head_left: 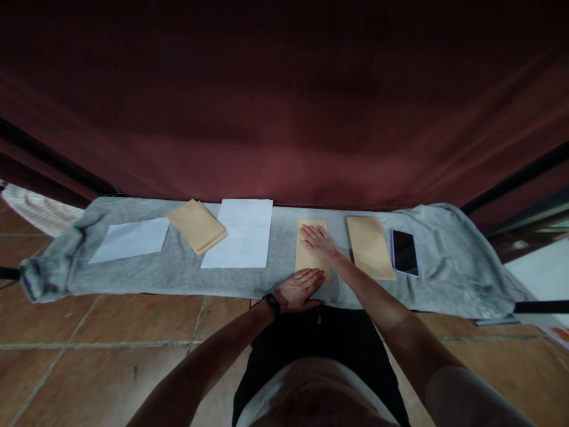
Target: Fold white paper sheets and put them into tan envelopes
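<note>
A tan paper envelope [313,259] lies flat on the grey cloth in front of me, its long side running away from my body. My right hand [319,242] rests flat on its upper part, fingers stretched out. Across its near end lies my left hand [300,289], also flat, with a dark band on the wrist. Neither hand grips anything. To the right of the envelope is another tan envelope [371,248], untouched. What lies beneath my palms is hidden.
Left of my hands are a white paper sheet [244,234], several stacked tan envelopes [197,225] overlapping it, and another white sheet [131,239]. A phone [405,253] lies at the right. The grey cloth [453,261] covers a narrow surface before a dark red curtain [284,130].
</note>
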A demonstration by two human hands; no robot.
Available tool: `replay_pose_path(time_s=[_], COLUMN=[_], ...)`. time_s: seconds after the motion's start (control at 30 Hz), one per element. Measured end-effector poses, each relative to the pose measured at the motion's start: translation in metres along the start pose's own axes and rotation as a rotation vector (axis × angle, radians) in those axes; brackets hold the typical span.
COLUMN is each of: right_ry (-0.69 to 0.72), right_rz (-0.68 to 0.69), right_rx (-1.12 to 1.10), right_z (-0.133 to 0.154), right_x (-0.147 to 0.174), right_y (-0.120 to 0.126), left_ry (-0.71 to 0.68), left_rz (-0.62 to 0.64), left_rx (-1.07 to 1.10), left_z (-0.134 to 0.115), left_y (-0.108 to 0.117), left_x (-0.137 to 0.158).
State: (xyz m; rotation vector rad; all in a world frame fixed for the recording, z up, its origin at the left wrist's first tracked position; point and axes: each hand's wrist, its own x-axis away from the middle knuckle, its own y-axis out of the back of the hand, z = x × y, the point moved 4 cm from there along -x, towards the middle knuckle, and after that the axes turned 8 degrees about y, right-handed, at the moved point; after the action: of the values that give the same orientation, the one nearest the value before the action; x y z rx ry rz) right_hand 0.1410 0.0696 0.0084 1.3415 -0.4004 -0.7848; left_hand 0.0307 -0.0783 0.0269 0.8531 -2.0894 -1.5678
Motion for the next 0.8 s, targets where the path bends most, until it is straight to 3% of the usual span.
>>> replay_pose_path(time_s=[0.17, 0.57, 0.7, 0.8], right_ry=[0.089, 0.137, 0.117, -0.019], right_rz=[0.049, 0.109, 0.085, 0.052], right_rx=[0.006, -0.147, -0.13, -0.03], right_z=[0.012, 0.044, 0.033, 0.011], right_x=[0.019, 0.076, 0.077, 0.064], right_y=[-0.001, -0.006, -0.008, -0.005], left_ry=[-0.004, 0.041, 0.031, 0.016], left_rz=[-0.041, -0.134, -0.144, -0.146], left_rx=[-0.047, -0.118, -0.117, -0.098], left_z=[0.0, 0.001, 0.0, 0.0], left_y=[-0.003, -0.008, -0.006, -0.004], left_x=[0.001, 0.003, 0.003, 0.004])
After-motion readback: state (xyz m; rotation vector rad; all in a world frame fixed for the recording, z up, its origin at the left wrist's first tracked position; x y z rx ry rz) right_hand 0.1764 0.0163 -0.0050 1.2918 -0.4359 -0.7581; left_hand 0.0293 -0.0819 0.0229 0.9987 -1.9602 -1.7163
